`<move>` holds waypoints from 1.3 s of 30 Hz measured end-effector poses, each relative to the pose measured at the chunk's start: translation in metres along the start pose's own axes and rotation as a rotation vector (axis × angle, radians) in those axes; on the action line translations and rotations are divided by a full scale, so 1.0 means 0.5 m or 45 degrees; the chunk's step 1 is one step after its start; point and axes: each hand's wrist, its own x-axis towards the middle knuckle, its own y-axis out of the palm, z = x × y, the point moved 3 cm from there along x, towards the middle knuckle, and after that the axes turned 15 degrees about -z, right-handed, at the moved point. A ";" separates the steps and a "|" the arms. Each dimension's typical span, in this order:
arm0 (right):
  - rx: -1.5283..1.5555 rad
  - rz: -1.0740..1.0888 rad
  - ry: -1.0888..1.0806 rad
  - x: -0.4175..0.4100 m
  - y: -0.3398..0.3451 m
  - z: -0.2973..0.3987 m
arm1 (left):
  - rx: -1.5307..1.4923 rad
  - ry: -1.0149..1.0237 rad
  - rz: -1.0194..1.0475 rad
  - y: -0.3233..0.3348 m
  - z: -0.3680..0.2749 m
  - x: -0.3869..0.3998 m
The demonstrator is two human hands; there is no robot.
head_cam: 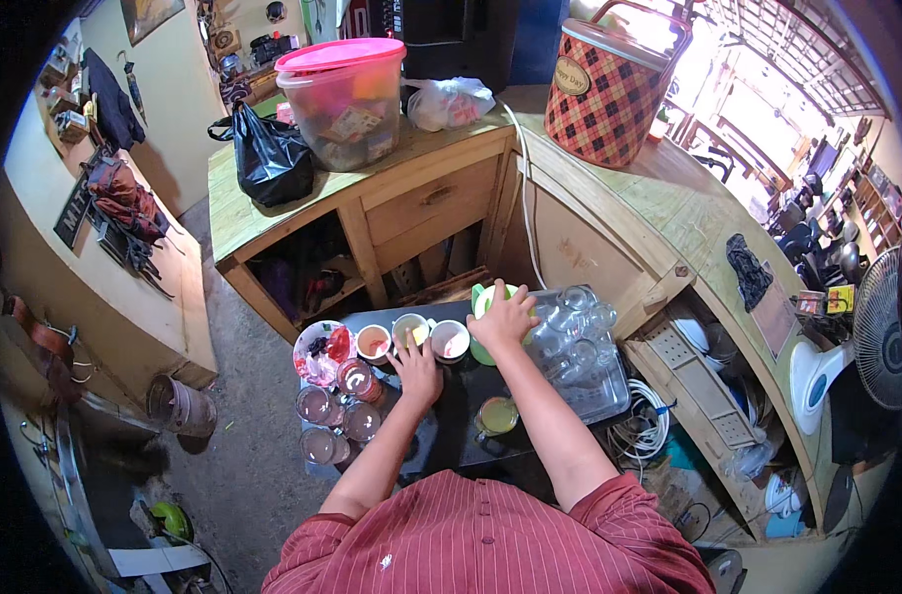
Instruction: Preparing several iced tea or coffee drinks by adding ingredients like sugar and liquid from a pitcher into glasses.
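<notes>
My right hand lies over the top of a green plastic pitcher, fingers spread; whether it grips the pitcher or only rests on it is unclear. At the near rim of a white cup with yellowish contents, my left hand has its fingers apart. That cup stands between a cup with reddish contents and another white cup holding something pinkish. Nearer me, a glass mug of greenish-yellow liquid stands alone on the dark tabletop.
Several glass mugs of greyish-purple drink and a patterned bowl stand left. Upturned glass mugs fill a clear tray at right. A wooden counter behind carries a pink-lidded tub and a plaid cooler. Coiled white cable hangs right.
</notes>
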 end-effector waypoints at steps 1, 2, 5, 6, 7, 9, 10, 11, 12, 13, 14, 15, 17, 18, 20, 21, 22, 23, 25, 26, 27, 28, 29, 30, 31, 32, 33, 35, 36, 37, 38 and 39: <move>-0.005 -0.005 -0.006 0.001 -0.004 -0.004 | -0.093 -0.097 -0.009 -0.021 -0.007 -0.011; -0.007 -0.004 -0.001 0.002 0.003 -0.012 | -0.157 -0.086 -0.021 -0.044 -0.019 -0.023; 0.085 -0.189 -0.040 0.000 -0.001 -0.034 | -0.575 -0.007 -0.202 -0.088 -0.042 -0.068; 0.208 -0.399 -0.143 -0.013 -0.023 -0.034 | -0.682 0.012 -0.192 -0.104 -0.049 -0.082; 0.338 -0.608 -0.251 -0.026 -0.037 -0.033 | -0.743 0.059 -0.226 -0.111 -0.047 -0.100; 0.636 -0.685 -0.425 -0.063 -0.037 -0.069 | -0.904 0.059 -0.063 -0.114 -0.043 -0.130; 0.927 -0.762 -0.597 -0.093 -0.043 -0.096 | -1.012 0.018 0.038 -0.111 -0.044 -0.144; 0.938 -0.689 -0.543 -0.126 -0.039 -0.130 | -1.118 -0.023 0.139 -0.106 -0.044 -0.159; 0.948 -0.620 -0.492 -0.163 -0.035 -0.160 | -1.224 -0.065 0.230 -0.086 -0.039 -0.173; 1.126 -0.532 -0.338 -0.194 -0.027 -0.191 | -1.288 -0.115 0.253 -0.089 -0.050 -0.179; 1.124 -0.420 -0.143 -0.225 -0.026 -0.215 | -1.266 -0.097 0.267 -0.093 -0.058 -0.185; 1.118 -0.429 -0.137 -0.250 -0.024 -0.238 | -1.249 -0.073 0.286 -0.095 -0.069 -0.189; 0.871 -0.074 -0.013 -0.286 0.008 -0.268 | -1.248 -0.087 0.334 -0.092 -0.087 -0.201; 0.869 -0.082 -0.003 -0.301 0.024 -0.279 | -1.246 -0.099 0.386 -0.088 -0.098 -0.210; 1.040 -0.308 -0.120 -0.316 0.044 -0.285 | -1.295 -0.166 0.369 -0.074 -0.110 -0.232; 1.040 -0.308 -0.118 -0.315 0.035 -0.277 | -1.338 -0.247 0.346 -0.071 -0.112 -0.238; 1.029 -0.364 -0.240 -0.312 0.019 -0.264 | -1.336 -0.211 0.268 -0.073 -0.114 -0.242; 1.016 -0.419 -0.363 -0.311 0.006 -0.253 | -1.336 -0.212 0.270 -0.070 -0.111 -0.243; 1.027 -0.311 -0.402 -0.312 0.009 -0.252 | -1.327 -0.258 0.459 -0.060 -0.112 -0.247; 0.882 -0.269 -0.443 -0.318 0.009 -0.248 | -1.328 -0.258 0.461 -0.060 -0.110 -0.250; 0.736 -0.229 -0.480 -0.322 0.009 -0.245 | -1.266 -0.180 0.446 -0.070 -0.115 -0.244; 0.673 -0.222 -0.491 -0.324 0.011 -0.244 | -1.204 -0.104 0.429 -0.081 -0.121 -0.238; 0.671 -0.223 -0.490 -0.324 0.009 -0.241 | -1.206 -0.102 0.430 -0.090 -0.127 -0.233; 0.639 -0.177 -0.464 -0.324 0.006 -0.236 | -1.152 -0.094 0.363 -0.103 -0.131 -0.228; 0.606 -0.131 -0.438 -0.325 0.004 -0.234 | -1.096 -0.086 0.295 -0.111 -0.132 -0.226; 0.605 -0.131 -0.437 -0.326 0.007 -0.235 | -1.098 -0.086 0.296 -0.104 -0.129 -0.230; 0.627 -0.173 -0.515 -0.325 0.008 -0.231 | -1.049 -0.044 0.284 -0.098 -0.124 -0.228; 0.650 -0.217 -0.596 -0.324 0.006 -0.227 | -1.000 -0.002 0.268 -0.089 -0.117 -0.231; 0.690 -0.229 -0.605 -0.320 0.000 -0.225 | -0.979 0.024 0.275 -0.090 -0.118 -0.228; 0.730 -0.240 -0.615 -0.320 -0.004 -0.225 | -0.958 0.051 0.281 -0.093 -0.119 -0.227; 0.729 -0.241 -0.615 -0.321 -0.004 -0.228 | -0.959 0.051 0.281 -0.093 -0.117 -0.228; 0.645 -0.246 -0.627 -0.323 -0.005 -0.231 | -0.946 0.070 0.272 -0.090 -0.115 -0.229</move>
